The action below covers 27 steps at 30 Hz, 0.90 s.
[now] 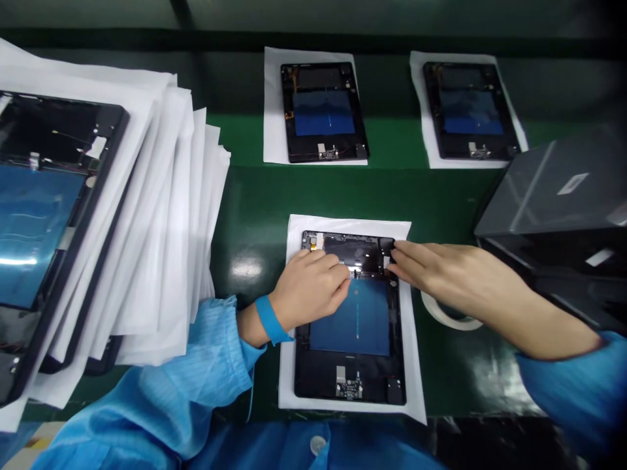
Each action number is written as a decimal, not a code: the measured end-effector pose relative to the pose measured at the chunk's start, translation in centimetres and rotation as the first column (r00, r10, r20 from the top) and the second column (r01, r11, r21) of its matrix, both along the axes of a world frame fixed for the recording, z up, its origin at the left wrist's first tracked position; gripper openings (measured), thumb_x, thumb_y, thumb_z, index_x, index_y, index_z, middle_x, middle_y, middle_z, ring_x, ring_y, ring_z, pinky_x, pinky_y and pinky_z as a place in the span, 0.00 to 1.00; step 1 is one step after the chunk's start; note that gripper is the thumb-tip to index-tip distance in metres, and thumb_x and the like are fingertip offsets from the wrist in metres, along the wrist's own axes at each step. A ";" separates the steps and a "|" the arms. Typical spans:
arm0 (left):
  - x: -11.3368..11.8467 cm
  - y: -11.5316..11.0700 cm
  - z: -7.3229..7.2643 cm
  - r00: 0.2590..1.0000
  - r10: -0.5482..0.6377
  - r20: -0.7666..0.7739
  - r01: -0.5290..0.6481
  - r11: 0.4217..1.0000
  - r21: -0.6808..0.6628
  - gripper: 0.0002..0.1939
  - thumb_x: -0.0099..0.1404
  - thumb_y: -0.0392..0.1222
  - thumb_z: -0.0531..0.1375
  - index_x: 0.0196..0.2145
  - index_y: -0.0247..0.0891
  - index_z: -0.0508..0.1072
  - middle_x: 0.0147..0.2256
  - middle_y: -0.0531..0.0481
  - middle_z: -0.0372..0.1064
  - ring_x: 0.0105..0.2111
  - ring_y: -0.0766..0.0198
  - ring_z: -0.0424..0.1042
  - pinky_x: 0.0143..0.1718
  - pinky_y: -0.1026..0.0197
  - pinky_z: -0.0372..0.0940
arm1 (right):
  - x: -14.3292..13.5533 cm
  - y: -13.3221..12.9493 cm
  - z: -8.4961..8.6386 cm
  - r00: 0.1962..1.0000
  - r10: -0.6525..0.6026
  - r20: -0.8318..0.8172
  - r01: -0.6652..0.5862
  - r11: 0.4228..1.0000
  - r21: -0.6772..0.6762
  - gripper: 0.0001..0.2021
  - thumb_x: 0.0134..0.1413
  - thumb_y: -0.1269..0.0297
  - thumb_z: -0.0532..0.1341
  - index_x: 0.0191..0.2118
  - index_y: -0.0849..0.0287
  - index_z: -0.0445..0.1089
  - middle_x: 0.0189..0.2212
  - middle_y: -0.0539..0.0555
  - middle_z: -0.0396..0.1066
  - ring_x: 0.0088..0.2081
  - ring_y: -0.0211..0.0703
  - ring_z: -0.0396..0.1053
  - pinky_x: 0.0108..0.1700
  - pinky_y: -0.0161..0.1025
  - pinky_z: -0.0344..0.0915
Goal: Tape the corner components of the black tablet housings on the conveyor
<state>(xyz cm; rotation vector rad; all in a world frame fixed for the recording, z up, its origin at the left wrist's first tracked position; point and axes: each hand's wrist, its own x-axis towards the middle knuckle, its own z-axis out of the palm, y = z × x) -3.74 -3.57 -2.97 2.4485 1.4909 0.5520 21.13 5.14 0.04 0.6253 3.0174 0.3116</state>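
Note:
An opened tablet (318,377) lies on a white sheet (416,391) before me, its black inner side, blue battery (350,326) and small circuit board (349,390) showing. My left hand (311,287), a blue band (270,320) round its wrist, rests over the tablet's upper left. Its fingers are curled and closed; anything they pinch is hidden. At the upper right corner, my right hand (441,271) touches the tablet's edge with fingers stretched out together. Its thumb cannot be seen.
At left stands a tall stack of opened tablets (44,235) interleaved with white sheets (166,196). Two more opened tablets (323,143) (473,140) lie at the back on sheets. A tape roll (450,318) sits under my right forearm, beside a dark grey bin (543,189).

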 end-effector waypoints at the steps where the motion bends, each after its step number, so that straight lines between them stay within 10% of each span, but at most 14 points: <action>1: 0.0 0.0 0.1 1.000 -0.004 -0.015 0.003 1.000 -0.012 0.12 0.72 0.41 0.56 0.32 0.38 0.75 0.30 0.51 0.71 0.34 0.59 0.70 0.35 0.56 0.57 | 0.0 -0.1 -0.1 1.000 -0.001 0.015 0.001 1.000 0.004 0.15 0.70 0.64 0.52 0.39 0.61 0.76 0.41 0.57 0.77 0.26 0.39 0.68 0.30 0.43 0.59; 9: 0.0 0.1 0.3 0.997 -0.023 -0.069 0.019 0.998 -0.058 0.10 0.71 0.43 0.58 0.35 0.38 0.75 0.32 0.50 0.71 0.36 0.58 0.70 0.37 0.55 0.58 | -1.4 1.3 2.1 0.994 -0.024 0.103 0.036 0.992 -0.118 0.16 0.58 0.79 0.49 0.27 0.57 0.69 0.23 0.52 0.67 0.22 0.38 0.57 0.28 0.43 0.46; 13: -0.1 0.1 0.1 0.998 -0.042 -0.048 0.040 0.998 -0.044 0.10 0.72 0.43 0.57 0.35 0.38 0.75 0.33 0.50 0.71 0.36 0.57 0.69 0.36 0.55 0.58 | -5.7 4.6 4.0 0.981 -0.166 0.104 0.174 0.982 -0.069 0.17 0.66 0.67 0.49 0.27 0.57 0.68 0.26 0.56 0.67 0.26 0.40 0.60 0.29 0.44 0.44; 21: -0.3 -0.4 0.2 0.998 -0.051 -0.021 0.050 0.997 -0.061 0.09 0.70 0.44 0.58 0.36 0.38 0.75 0.32 0.49 0.70 0.37 0.57 0.70 0.37 0.55 0.61 | -17.9 14.4 0.3 0.936 -0.315 0.158 0.331 0.939 -0.095 0.17 0.62 0.58 0.57 0.49 0.64 0.73 0.48 0.64 0.72 0.45 0.55 0.71 0.44 0.46 0.59; 27: -0.4 -0.6 0.1 0.999 -0.048 -0.020 0.047 0.998 -0.037 0.09 0.69 0.42 0.58 0.32 0.38 0.74 0.32 0.49 0.70 0.38 0.57 0.72 0.36 0.55 0.63 | -18.5 15.4 0.1 0.957 -0.199 0.212 0.224 0.969 -0.102 0.16 0.61 0.60 0.56 0.49 0.61 0.73 0.45 0.61 0.74 0.40 0.51 0.71 0.37 0.43 0.58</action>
